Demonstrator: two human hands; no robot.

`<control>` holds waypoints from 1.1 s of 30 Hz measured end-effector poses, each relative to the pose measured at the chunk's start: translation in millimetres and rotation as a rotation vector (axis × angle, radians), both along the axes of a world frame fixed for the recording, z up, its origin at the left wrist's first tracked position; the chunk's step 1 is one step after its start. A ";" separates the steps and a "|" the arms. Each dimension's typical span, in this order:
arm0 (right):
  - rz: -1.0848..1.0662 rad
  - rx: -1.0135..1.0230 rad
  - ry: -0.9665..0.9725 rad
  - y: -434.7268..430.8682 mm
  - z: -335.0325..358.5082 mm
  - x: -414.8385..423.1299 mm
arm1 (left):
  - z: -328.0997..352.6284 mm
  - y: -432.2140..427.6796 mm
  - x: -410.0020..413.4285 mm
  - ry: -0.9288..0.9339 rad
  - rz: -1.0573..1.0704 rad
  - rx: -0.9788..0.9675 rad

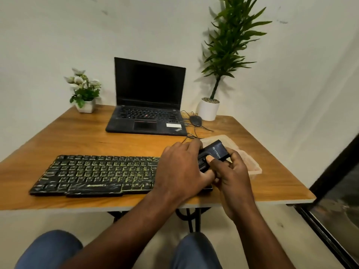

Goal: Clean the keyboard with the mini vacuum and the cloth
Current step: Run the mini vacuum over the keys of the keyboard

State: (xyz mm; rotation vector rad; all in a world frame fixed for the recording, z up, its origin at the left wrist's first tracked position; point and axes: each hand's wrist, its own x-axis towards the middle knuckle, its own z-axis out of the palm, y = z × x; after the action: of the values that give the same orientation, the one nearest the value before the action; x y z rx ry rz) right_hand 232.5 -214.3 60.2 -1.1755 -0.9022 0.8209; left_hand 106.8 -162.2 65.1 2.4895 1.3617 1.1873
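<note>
Fingers of my left hand (180, 167) and right hand (233, 179) curl round the mini vacuum (216, 150), over the right end of the keyboard (93, 173) on the table (77, 133). It seems light, rigid, smooth plastic, best gripped by its sides.

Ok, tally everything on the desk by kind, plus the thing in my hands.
Keyboard: 1
Laptop: 1
Mouse: 1
Potted plants: 2
Cloth: 1
Mini vacuum, held: 1
Total: 7
</note>
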 end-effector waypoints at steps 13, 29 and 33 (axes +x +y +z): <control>0.058 0.027 -0.185 45.5 -18.2 -81.2 | -40.3 11.6 -131.4 0.064 0.125 -0.098; 0.569 0.117 -0.531 156.8 2.2 -229.2 | -103.2 3.6 -295.6 -0.121 0.526 -0.281; 0.650 0.046 -0.592 182.4 6.9 -258.7 | -106.3 1.9 -294.6 -0.098 0.510 -0.266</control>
State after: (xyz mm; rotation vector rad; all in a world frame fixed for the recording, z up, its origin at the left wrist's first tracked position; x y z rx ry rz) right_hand -26.2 -31.9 67.2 -1.1067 -1.8430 0.9669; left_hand -187.8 -160.3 -41.2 1.9366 2.0448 1.0845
